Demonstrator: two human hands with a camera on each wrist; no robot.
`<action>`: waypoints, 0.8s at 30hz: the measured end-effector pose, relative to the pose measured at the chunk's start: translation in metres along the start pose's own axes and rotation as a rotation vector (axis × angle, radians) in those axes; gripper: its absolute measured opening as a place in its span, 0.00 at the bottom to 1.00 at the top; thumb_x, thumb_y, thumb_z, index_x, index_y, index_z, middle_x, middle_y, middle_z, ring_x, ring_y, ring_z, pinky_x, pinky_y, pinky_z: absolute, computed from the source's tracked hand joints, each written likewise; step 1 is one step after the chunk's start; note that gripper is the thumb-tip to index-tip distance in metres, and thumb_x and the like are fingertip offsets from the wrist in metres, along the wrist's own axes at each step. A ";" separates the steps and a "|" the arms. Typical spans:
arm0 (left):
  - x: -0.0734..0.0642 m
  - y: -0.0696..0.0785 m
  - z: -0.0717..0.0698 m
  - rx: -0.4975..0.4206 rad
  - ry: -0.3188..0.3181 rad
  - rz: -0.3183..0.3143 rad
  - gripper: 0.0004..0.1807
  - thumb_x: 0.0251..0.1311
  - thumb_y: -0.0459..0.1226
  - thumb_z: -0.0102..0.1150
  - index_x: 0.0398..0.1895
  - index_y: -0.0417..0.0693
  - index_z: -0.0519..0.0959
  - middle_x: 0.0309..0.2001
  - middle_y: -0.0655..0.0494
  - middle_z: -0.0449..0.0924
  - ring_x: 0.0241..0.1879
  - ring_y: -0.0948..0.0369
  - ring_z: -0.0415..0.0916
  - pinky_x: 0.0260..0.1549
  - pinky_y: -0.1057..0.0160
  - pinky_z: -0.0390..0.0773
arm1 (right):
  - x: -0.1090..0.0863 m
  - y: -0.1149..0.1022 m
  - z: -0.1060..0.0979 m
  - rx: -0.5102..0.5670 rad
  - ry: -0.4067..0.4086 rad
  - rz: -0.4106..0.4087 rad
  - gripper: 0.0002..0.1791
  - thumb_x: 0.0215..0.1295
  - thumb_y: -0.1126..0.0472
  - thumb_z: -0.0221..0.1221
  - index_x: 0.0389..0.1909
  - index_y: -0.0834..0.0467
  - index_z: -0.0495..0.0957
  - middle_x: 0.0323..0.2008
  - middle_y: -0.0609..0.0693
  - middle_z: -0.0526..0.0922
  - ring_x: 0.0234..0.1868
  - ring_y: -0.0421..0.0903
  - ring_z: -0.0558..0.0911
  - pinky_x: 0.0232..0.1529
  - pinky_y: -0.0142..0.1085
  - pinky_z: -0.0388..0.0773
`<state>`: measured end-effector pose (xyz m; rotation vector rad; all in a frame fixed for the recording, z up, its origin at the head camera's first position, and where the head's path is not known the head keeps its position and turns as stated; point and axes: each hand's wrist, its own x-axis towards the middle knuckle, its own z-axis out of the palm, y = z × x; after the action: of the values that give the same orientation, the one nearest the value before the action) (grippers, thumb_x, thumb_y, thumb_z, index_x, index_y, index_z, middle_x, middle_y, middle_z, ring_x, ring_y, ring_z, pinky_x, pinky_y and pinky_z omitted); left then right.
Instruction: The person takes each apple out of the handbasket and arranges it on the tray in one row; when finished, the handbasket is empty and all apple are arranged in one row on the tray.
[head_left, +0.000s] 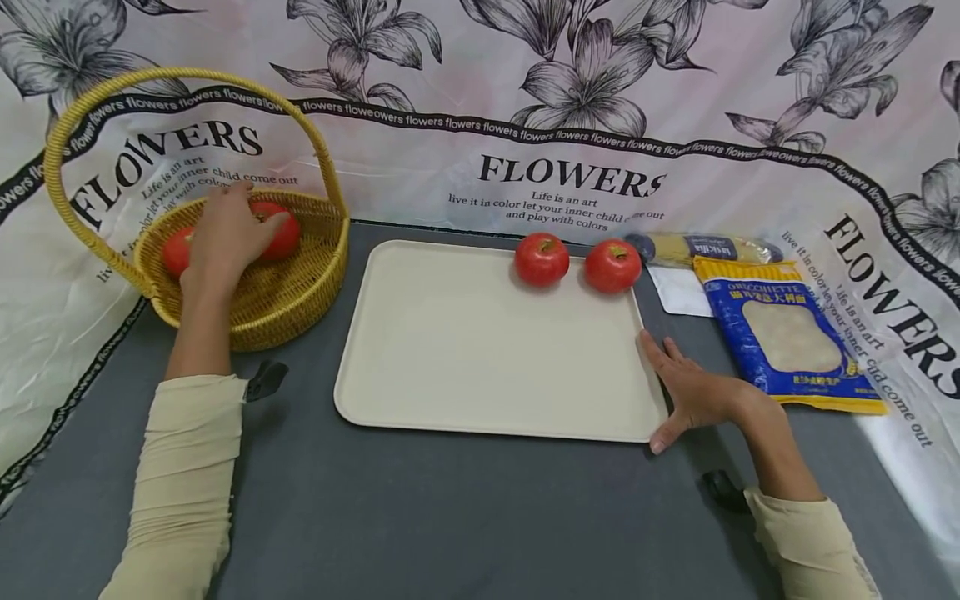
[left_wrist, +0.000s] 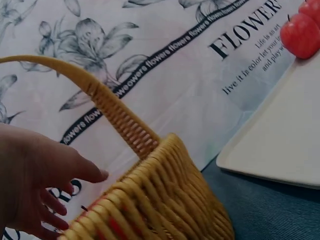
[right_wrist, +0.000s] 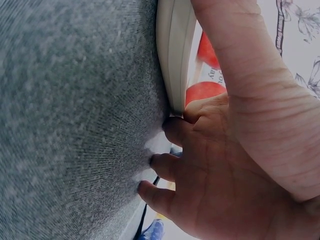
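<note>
My left hand (head_left: pixel 225 229) reaches over the yellow woven basket (head_left: pixel 281 315), its fingers spread and loosely bent with the thumb apart. Inside the basket, one red apple (head_left: pixel 279 231) lies to the right of that hand and another red apple (head_left: pixel 177 252) to its left. In the left wrist view the hand (left_wrist: pixel 37 175) hovers above the basket's rim (left_wrist: pixel 145 172), nothing between thumb and fingers. My right hand (head_left: pixel 693 387) rests at the right edge of a cream tray (head_left: pixel 487 350), fingers spread. Two apples, one (head_left: pixel 542 260) beside the other (head_left: pixel 612 267), sit at the tray's back right.
Right of the tray lies a blue and yellow pasta bag (head_left: pixel 795 333), with a long pasta packet (head_left: pixel 705 248) behind it and a white card (head_left: pixel 681 290) nearby. The basket's tall handle (head_left: pixel 330 167) arches over the left side. A flower-printed cloth (head_left: pixel 420 167) hangs behind the grey table (head_left: pixel 465 517).
</note>
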<state>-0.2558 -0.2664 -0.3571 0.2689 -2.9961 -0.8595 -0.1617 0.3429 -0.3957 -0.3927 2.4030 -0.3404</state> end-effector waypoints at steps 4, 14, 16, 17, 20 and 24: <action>0.004 -0.002 0.005 0.075 -0.118 0.000 0.49 0.74 0.55 0.51 0.84 0.37 0.43 0.80 0.24 0.43 0.79 0.29 0.47 0.74 0.24 0.54 | 0.003 0.001 0.001 0.004 -0.001 -0.007 0.91 0.37 0.34 0.81 0.82 0.59 0.18 0.81 0.75 0.27 0.79 0.81 0.32 0.69 0.82 0.41; -0.001 0.007 0.005 0.129 -0.197 0.019 0.50 0.68 0.57 0.61 0.80 0.35 0.55 0.76 0.24 0.49 0.70 0.31 0.57 0.69 0.21 0.60 | 0.002 0.002 -0.001 0.012 0.006 0.001 0.91 0.37 0.35 0.81 0.82 0.58 0.18 0.81 0.75 0.26 0.79 0.81 0.31 0.68 0.83 0.40; -0.001 0.008 0.007 0.119 -0.207 0.013 0.52 0.67 0.59 0.61 0.80 0.36 0.53 0.75 0.25 0.53 0.69 0.32 0.59 0.67 0.22 0.62 | 0.003 0.002 -0.001 0.011 0.007 0.001 0.91 0.37 0.35 0.81 0.82 0.58 0.18 0.81 0.74 0.26 0.79 0.81 0.31 0.68 0.83 0.40; -0.001 0.008 0.008 0.114 -0.208 0.008 0.52 0.66 0.60 0.62 0.80 0.37 0.53 0.74 0.25 0.56 0.68 0.32 0.60 0.67 0.22 0.63 | 0.003 0.003 -0.001 0.011 0.007 0.004 0.91 0.37 0.35 0.81 0.82 0.58 0.18 0.81 0.75 0.26 0.79 0.81 0.31 0.68 0.83 0.40; 0.001 0.007 0.012 0.102 -0.185 0.003 0.54 0.64 0.61 0.64 0.79 0.37 0.54 0.70 0.24 0.63 0.67 0.31 0.62 0.66 0.24 0.65 | 0.003 0.003 0.000 0.007 0.004 0.009 0.91 0.37 0.34 0.81 0.82 0.58 0.18 0.81 0.75 0.26 0.79 0.81 0.32 0.68 0.83 0.41; 0.000 0.009 0.012 0.086 -0.156 -0.013 0.58 0.60 0.62 0.67 0.82 0.40 0.51 0.70 0.23 0.62 0.69 0.27 0.60 0.66 0.23 0.65 | 0.004 0.005 0.001 0.010 -0.002 0.011 0.92 0.37 0.33 0.80 0.82 0.55 0.16 0.81 0.75 0.25 0.78 0.82 0.33 0.66 0.84 0.40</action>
<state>-0.2584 -0.2528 -0.3632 0.2327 -3.1846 -0.7884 -0.1648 0.3459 -0.3999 -0.3746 2.3996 -0.3460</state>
